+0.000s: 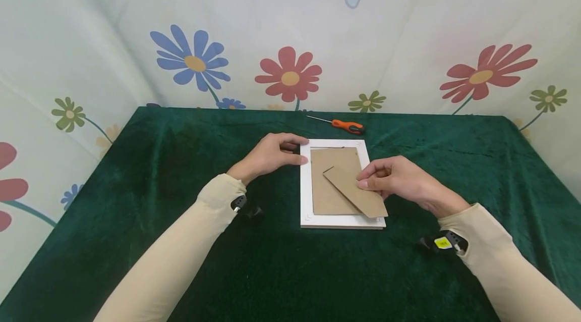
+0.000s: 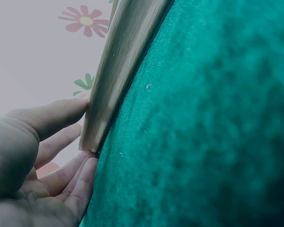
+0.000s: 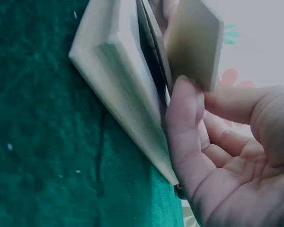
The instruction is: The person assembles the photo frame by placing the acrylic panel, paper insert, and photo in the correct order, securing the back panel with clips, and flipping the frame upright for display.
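A white picture frame (image 1: 306, 196) lies face down on the green cloth (image 1: 181, 160), with its brown backing board (image 1: 333, 163) showing. A brown cardboard stand flap (image 1: 349, 188) lies slanted over the board. My left hand (image 1: 272, 154) holds the frame's far left corner, thumb on the left edge and fingers on the far edge. In the left wrist view those fingers (image 2: 61, 116) touch the frame's edge (image 2: 118, 61). My right hand (image 1: 395, 178) pinches the flap's right edge. The right wrist view shows the flap (image 3: 194, 42) raised off the frame (image 3: 118, 80) by my thumb (image 3: 184, 123).
An orange-handled screwdriver (image 1: 347, 125) lies on the cloth just beyond the frame. Flowered fabric walls (image 1: 290, 34) close in the table at the back and both sides. Green cloth stretches left, right and in front of the frame.
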A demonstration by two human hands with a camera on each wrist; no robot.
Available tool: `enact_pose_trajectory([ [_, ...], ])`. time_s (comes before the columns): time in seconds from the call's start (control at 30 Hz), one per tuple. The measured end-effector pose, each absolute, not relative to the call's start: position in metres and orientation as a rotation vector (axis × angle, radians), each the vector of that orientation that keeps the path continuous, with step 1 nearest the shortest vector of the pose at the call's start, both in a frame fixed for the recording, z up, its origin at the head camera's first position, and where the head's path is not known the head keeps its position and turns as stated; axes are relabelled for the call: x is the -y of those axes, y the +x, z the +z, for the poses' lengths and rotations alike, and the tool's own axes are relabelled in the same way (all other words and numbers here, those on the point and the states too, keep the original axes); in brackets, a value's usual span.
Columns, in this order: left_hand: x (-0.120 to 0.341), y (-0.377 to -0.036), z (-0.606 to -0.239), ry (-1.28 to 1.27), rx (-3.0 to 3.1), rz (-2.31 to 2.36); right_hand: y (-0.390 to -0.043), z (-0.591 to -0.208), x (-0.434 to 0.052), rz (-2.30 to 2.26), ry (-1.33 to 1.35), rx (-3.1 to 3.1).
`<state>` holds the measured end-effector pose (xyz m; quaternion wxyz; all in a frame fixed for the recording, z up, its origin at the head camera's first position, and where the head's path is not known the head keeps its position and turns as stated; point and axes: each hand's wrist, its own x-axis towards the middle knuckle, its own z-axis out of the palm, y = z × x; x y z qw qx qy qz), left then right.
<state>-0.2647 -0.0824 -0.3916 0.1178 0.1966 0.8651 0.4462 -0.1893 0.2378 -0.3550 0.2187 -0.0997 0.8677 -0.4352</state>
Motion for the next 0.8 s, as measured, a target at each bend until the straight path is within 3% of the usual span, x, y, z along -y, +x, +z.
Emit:
enact_pose_trajectory([
  [0.8,0.0823,-0.2632,-0.3904,0.570,-2.532,1.304,-0.1897,-0.3585,-0.2347,-1.213,-0.177,-2.430],
])
